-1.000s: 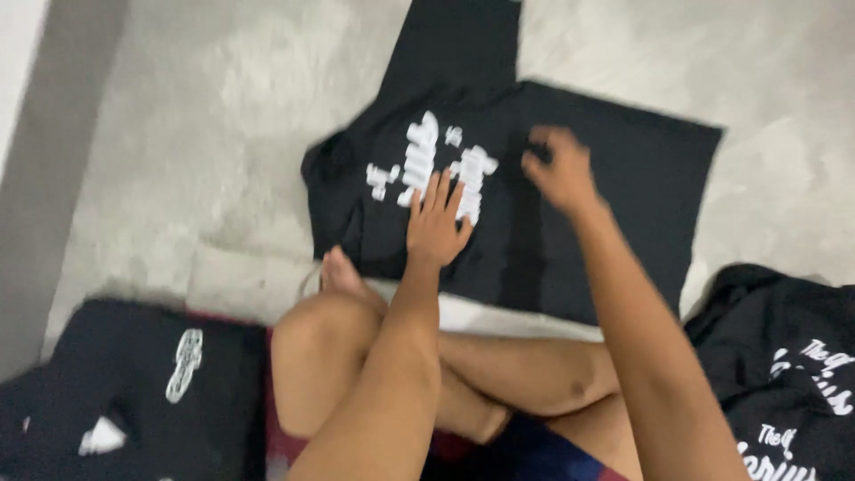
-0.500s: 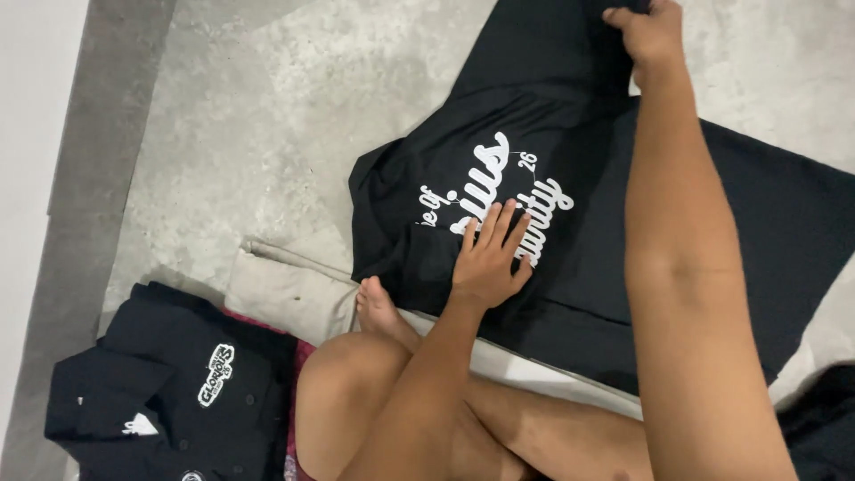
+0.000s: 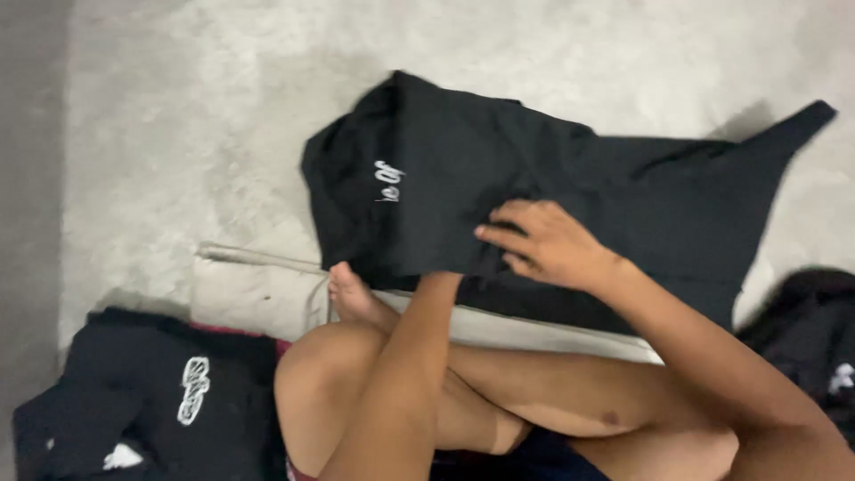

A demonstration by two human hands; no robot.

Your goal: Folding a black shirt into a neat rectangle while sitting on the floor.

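Black T-shirt (image 3: 445, 169) half folded on the floor; right hand (image 3: 548, 242) fingers spread flat on it, left fingers hidden beneath the fold.

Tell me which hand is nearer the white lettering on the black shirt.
Left. The left hand is tucked under a fold just below the white lettering on the black shirt; the right hand lies flat on the shirt farther right.
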